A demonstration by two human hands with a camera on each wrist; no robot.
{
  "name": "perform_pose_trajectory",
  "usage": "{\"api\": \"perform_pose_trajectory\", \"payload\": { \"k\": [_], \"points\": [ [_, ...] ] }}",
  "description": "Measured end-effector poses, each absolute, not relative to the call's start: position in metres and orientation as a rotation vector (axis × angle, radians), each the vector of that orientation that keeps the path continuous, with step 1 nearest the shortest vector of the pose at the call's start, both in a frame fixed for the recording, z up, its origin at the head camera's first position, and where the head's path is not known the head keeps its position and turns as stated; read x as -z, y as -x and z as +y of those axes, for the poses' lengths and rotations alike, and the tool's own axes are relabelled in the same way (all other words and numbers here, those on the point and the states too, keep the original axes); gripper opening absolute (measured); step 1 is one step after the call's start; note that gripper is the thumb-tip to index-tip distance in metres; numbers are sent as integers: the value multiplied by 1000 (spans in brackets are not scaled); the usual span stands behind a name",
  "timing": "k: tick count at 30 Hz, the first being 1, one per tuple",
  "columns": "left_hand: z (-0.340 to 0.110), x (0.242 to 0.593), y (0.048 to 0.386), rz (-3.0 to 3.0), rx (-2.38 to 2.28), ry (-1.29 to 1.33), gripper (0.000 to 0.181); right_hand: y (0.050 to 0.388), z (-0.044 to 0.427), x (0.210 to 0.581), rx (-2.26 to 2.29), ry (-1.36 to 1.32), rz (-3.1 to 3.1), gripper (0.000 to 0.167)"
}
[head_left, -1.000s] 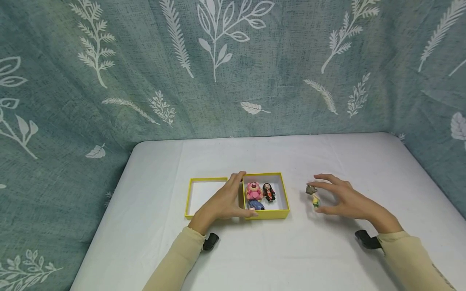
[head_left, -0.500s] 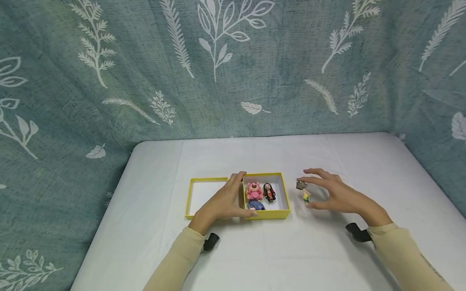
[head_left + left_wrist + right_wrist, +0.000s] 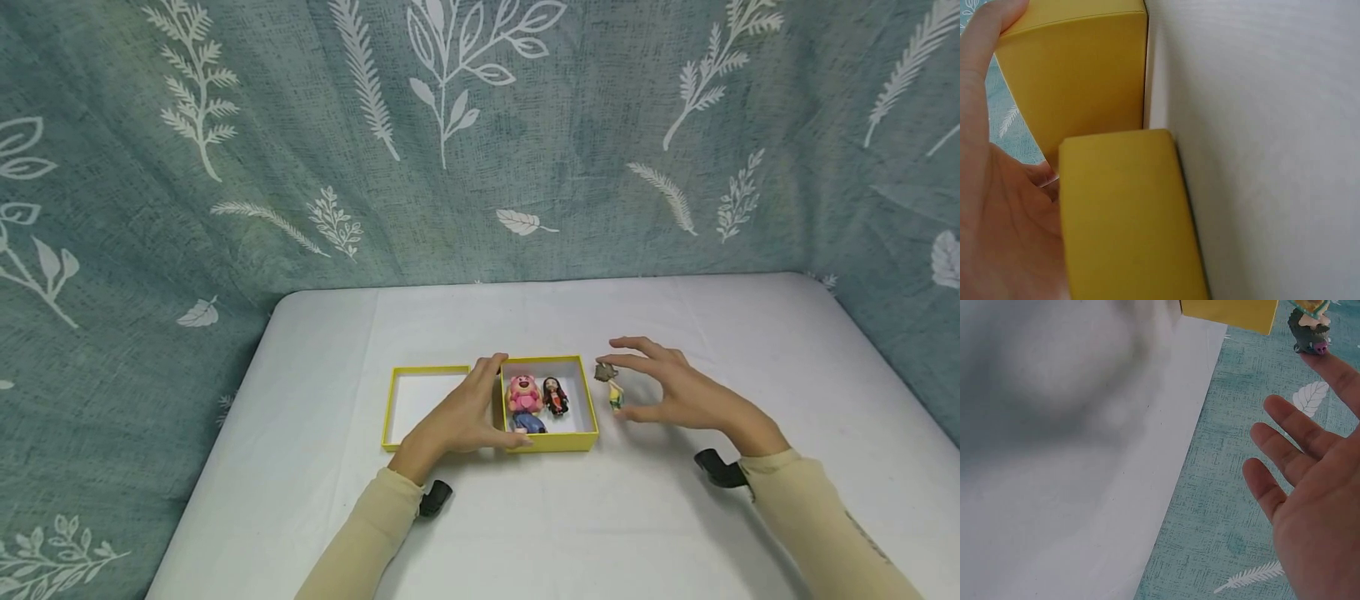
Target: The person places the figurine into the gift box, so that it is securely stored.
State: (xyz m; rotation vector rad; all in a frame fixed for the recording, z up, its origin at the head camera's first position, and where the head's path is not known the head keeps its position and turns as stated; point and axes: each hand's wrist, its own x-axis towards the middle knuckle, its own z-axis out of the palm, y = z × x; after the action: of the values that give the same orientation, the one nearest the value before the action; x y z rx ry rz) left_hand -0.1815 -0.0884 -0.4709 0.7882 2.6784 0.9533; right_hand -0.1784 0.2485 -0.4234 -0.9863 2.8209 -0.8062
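A yellow-edged box (image 3: 551, 442) with a white inside holds a pink bear figure (image 3: 524, 395), a dark-haired figure (image 3: 555, 397) and a blue piece (image 3: 528, 423). My left hand (image 3: 457, 417) grips the box's left end, thumb at the front and fingers at the back; the left wrist view shows its yellow wall (image 3: 1079, 75). Just right of the box, my right hand (image 3: 686, 396) pinches a small figure (image 3: 615, 392) with grey-brown head and yellow-green body between thumb and fingertips. In the right wrist view the figure (image 3: 1310, 331) touches a fingertip; the other fingers are spread.
A yellow-rimmed lid (image 3: 388, 408) with a white inside lies left of the box, partly behind my left hand. Both rest on a white-covered table (image 3: 540, 517). A green-blue cloth (image 3: 480, 233) with white leaf prints hangs behind the table.
My right hand has moved left with the small figure, closer to the box's right side. The left hand, the box and the figures inside it have stayed in place.
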Motion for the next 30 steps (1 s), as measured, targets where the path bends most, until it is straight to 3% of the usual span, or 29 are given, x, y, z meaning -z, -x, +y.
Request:
{"api": "perform_pose_trajectory", "payload": {
  "k": [30],
  "points": [
    [-88, 471, 182, 2681, -958, -794, 123, 183, 214, 423, 863, 1048, 2721, 70]
  ]
}}
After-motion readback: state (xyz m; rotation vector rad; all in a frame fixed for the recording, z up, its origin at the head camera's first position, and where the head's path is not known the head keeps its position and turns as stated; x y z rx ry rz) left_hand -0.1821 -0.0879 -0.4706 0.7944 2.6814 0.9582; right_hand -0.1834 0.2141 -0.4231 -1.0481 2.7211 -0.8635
